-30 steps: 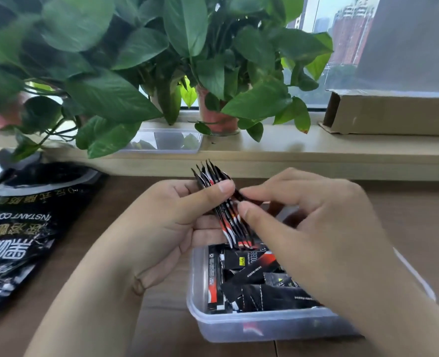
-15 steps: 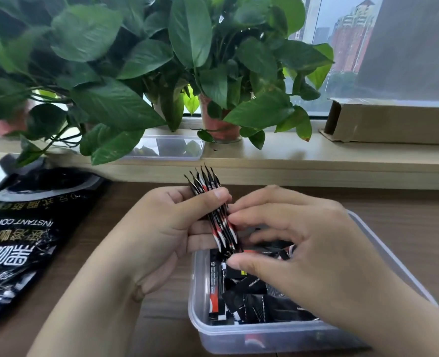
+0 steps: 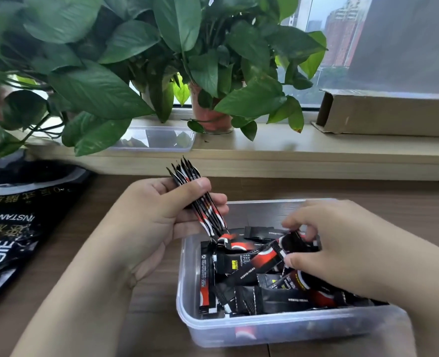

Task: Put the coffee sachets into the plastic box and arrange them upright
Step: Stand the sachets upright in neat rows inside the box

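Coffee sachets [image 3: 249, 297] lie jumbled flat in the plastic box [image 3: 290, 328] at lower centre, so they need gathering before they can stand. Your left hand [image 3: 151, 222], mid-frame over the box's far-left corner, grips a bundle [image 3: 200, 202] edge-on between thumb and curled fingers, which keeps it squared. Your right hand [image 3: 347, 251] reaches palm-down into the box, thumb and fingertips pinching a sachet [image 3: 297, 243], probably next for the bundle.
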Demonstrator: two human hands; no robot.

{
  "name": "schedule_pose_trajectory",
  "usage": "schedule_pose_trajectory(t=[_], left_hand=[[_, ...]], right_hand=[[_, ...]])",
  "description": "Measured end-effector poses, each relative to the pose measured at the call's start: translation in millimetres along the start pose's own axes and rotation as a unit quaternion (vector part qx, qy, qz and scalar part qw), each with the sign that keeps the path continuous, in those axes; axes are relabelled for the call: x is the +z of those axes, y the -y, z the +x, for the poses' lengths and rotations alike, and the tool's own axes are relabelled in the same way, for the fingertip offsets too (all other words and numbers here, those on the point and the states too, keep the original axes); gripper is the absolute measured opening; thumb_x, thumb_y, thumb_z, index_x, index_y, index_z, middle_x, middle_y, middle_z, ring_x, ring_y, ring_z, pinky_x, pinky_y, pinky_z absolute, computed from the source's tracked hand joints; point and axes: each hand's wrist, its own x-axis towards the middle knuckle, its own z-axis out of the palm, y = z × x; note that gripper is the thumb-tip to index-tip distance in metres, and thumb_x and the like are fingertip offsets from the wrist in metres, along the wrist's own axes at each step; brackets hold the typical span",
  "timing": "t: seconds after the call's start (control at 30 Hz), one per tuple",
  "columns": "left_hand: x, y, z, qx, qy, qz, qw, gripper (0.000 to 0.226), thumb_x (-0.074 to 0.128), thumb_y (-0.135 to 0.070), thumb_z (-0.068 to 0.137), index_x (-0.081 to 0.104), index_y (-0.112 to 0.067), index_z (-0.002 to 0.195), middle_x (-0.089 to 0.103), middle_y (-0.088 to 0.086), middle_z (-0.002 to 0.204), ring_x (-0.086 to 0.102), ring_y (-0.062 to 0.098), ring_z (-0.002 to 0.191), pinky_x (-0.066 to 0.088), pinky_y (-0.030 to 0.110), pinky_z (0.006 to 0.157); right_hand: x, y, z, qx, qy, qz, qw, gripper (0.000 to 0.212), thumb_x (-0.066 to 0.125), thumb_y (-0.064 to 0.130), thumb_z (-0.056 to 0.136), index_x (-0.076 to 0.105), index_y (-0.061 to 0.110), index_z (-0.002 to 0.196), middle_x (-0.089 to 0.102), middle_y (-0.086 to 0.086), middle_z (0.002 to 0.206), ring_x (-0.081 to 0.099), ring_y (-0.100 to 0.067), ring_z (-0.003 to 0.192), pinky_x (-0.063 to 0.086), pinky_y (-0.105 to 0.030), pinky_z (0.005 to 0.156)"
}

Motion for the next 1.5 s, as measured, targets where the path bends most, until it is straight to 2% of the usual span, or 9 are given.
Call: schedule_pose_trajectory(t=[0.17, 0.37, 0.47, 0.67, 0.9, 1.03, 1.23, 1.4, 1.5], left_hand=[[0, 1, 1, 0.002, 0.002, 0.005, 1.0, 0.036, 0.066, -0.02, 0.075, 0.065, 0.005, 0.101, 0.076, 0.024, 0.09, 0.077, 0.031, 0.08, 0.061, 0.03, 0.055], [0, 2, 2, 0.008, -0.002, 0.011, 1.0, 0.039, 0.066, -0.02, 0.074, 0.065, 0.006, 0.103, 0.076, 0.024, 0.09, 0.077, 0.032, 0.082, 0.062, 0.031, 0.056], [2, 3, 1, 0.013, -0.001, 0.026, 1.0, 0.037, 0.066, -0.021, 0.074, 0.065, 0.005, 0.1, 0.076, 0.023, 0.089, 0.077, 0.03, 0.081, 0.062, 0.03, 0.055], [6, 4, 1, 0.021, -0.01, 0.057, 0.998, 0.032, 0.068, -0.021, 0.075, 0.066, 0.003, 0.097, 0.077, 0.021, 0.086, 0.077, 0.029, 0.078, 0.06, 0.027, 0.054], [8, 6, 1, 0.039, -0.016, 0.078, 0.996, 0.031, 0.068, -0.021, 0.074, 0.067, 0.002, 0.094, 0.077, 0.02, 0.085, 0.077, 0.029, 0.078, 0.059, 0.027, 0.054], [9, 6, 1, 0.042, -0.014, 0.082, 0.996, 0.031, 0.068, -0.02, 0.074, 0.067, 0.002, 0.094, 0.077, 0.02, 0.084, 0.077, 0.029, 0.078, 0.06, 0.027, 0.054], [10, 6, 0, 0.045, 0.005, 0.085, 0.995, 0.03, 0.069, -0.019, 0.074, 0.067, 0.003, 0.095, 0.077, 0.02, 0.087, 0.077, 0.031, 0.082, 0.062, 0.033, 0.06], [10, 6, -2, 0.052, 0.018, 0.097, 0.994, 0.032, 0.069, -0.022, 0.073, 0.068, 0.0, 0.096, 0.078, 0.018, 0.089, 0.077, 0.031, 0.086, 0.063, 0.038, 0.066], [10, 5, -3, 0.053, 0.017, 0.094, 0.994, 0.032, 0.069, -0.021, 0.074, 0.068, 0.001, 0.097, 0.078, 0.019, 0.089, 0.077, 0.031, 0.086, 0.063, 0.037, 0.066]], right_hand=[[-4, -3, 1, -0.017, -0.025, 0.13, 0.991, 0.033, 0.078, 0.025, 0.077, 0.07, 0.036, 0.108, 0.068, 0.023, 0.085, 0.063, 0.007, 0.082, 0.048, -0.008, 0.074], [-32, -29, -22, 0.029, -0.207, 0.141, 0.968, 0.006, 0.071, 0.033, 0.071, 0.072, 0.037, 0.076, 0.067, 0.033, 0.074, 0.064, 0.008, 0.068, 0.05, -0.013, 0.06], [-34, -40, -32, 0.117, -0.131, 0.084, 0.981, 0.008, 0.077, 0.039, 0.073, 0.072, 0.035, 0.077, 0.069, 0.02, 0.063, 0.061, 0.013, 0.062, 0.044, -0.017, 0.055], [-23, -19, -26, 0.183, 0.055, 0.018, 0.981, 0.06, 0.075, 0.065, 0.064, 0.071, 0.02, 0.104, 0.073, 0.008, 0.098, 0.069, -0.01, 0.085, 0.058, -0.033, 0.078], [-4, -15, -12, 0.073, 0.069, 0.051, 0.994, 0.025, 0.076, 0.043, 0.079, 0.072, 0.029, 0.099, 0.066, 0.012, 0.083, 0.062, -0.005, 0.073, 0.051, -0.021, 0.066], [-10, -29, -14, 0.025, -0.028, 0.076, 0.996, 0.002, 0.073, 0.033, 0.084, 0.074, 0.034, 0.082, 0.058, 0.017, 0.055, 0.056, 0.001, 0.056, 0.042, -0.011, 0.051], [-14, -42, -14, 0.022, -0.171, 0.161, 0.972, 0.011, 0.075, 0.026, 0.082, 0.075, 0.037, 0.082, 0.068, 0.024, 0.068, 0.06, 0.001, 0.062, 0.047, -0.019, 0.062], [-16, -32, -11, 0.01, -0.179, 0.249, 0.952, 0.007, 0.075, 0.024, 0.084, 0.076, 0.029, 0.079, 0.072, 0.011, 0.067, 0.053, -0.002, 0.048, 0.043, -0.011, 0.055], [-19, -24, -13, 0.008, -0.158, 0.303, 0.94, 0.009, 0.072, 0.024, 0.087, 0.076, 0.024, 0.078, 0.075, 0.012, 0.069, 0.066, -0.01, 0.057, 0.055, -0.025, 0.069]])
